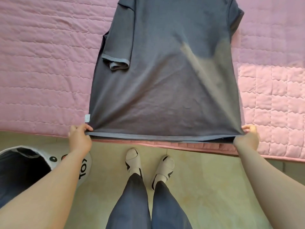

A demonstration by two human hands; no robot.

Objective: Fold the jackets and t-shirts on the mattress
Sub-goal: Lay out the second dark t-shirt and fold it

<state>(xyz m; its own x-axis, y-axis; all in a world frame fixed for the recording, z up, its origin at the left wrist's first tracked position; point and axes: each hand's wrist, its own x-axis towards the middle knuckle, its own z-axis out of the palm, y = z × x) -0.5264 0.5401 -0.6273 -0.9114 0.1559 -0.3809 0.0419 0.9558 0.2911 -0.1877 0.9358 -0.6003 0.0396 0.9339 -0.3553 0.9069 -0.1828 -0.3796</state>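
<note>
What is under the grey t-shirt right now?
The pink quilted mattress shows around the t-shirt on three sides, so it lies on that. Anything else beneath the cloth is covered.

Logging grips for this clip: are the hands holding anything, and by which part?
Yes. Both hands hold the grey t-shirt by its bottom hem: the left hand pinches the left corner, the right hand the right corner.
</note>
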